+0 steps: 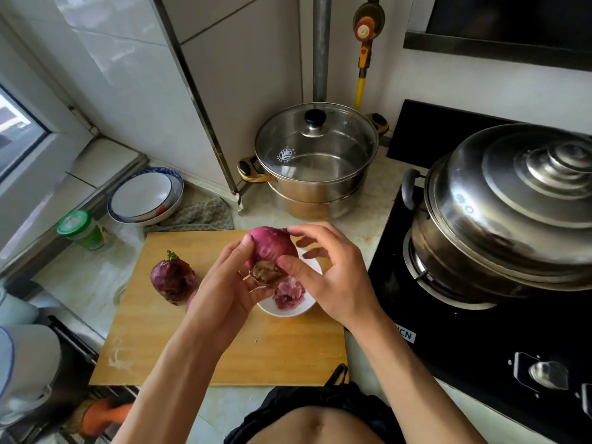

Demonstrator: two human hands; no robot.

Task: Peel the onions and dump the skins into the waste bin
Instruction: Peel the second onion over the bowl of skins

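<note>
Both hands hold one red onion [272, 248]: my left hand [230, 283] cups it, my right hand [330, 277] pinches its root end. Another onion [173, 278] sits left of my hands.

Metal, glass and wood are shining around us on a pale, marbled stone-like bench [80, 283].

We are seeing a matt, pale wooden cutting board [224, 347], a polished steel pot [317, 200] with a clear glass lid [315, 145], a mirror-bright steel domed lid [519, 193], a glossy black glass hob [448, 331], a knitted cloth [198, 216], and an onion [272, 248] showing smooth, glossy purple skin.
</note>
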